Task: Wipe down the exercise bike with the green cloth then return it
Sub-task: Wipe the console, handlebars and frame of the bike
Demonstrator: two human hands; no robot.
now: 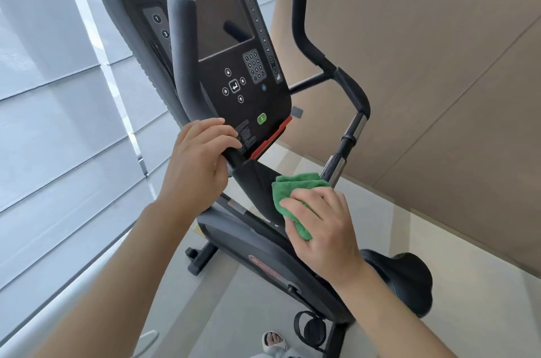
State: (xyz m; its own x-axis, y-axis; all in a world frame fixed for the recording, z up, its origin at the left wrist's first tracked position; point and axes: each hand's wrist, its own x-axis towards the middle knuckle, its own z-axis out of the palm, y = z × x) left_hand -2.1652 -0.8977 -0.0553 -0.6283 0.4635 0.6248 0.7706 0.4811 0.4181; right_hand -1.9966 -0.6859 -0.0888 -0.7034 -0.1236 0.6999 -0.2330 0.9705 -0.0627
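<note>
Both hands are engaged: the left hand [202, 158] grips the left handlebar [183, 64]. At lower centre, the right hand [319, 217] presses the green cloth [288, 187] against the upright console post [257, 182], directly beneath it.

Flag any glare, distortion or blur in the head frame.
Head view: wide-angle warp tilts the console and bends the window blinds; the dark screen mirrors a handlebar; backlight from the blinds is bright; the green cloth and both hands, left and right, stay sharp.

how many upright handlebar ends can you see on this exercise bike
2. The left handlebar end rises in front of the console screen, above the left hand. The right handlebar end stands beside the console's right edge. None appears hidden.
</note>
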